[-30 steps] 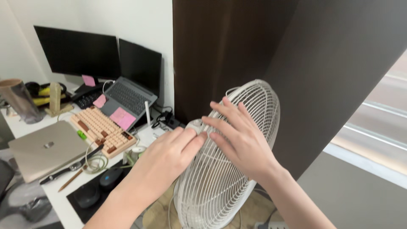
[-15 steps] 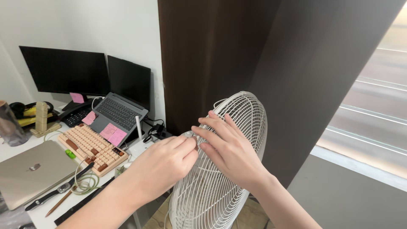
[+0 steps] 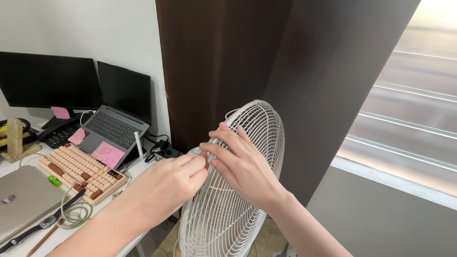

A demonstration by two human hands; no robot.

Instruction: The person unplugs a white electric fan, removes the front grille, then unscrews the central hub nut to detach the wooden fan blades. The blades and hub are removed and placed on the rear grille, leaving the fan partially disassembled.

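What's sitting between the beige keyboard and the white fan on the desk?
In the head view, between keyboard and fan: the left hand.

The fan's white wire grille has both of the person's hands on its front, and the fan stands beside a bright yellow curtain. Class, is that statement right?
Not quite. The head view shows the curtain is dark brown, not bright yellow. The rest holds: the left hand and the right hand are both on the front of the fan's white wire grille, which stands beside that curtain.
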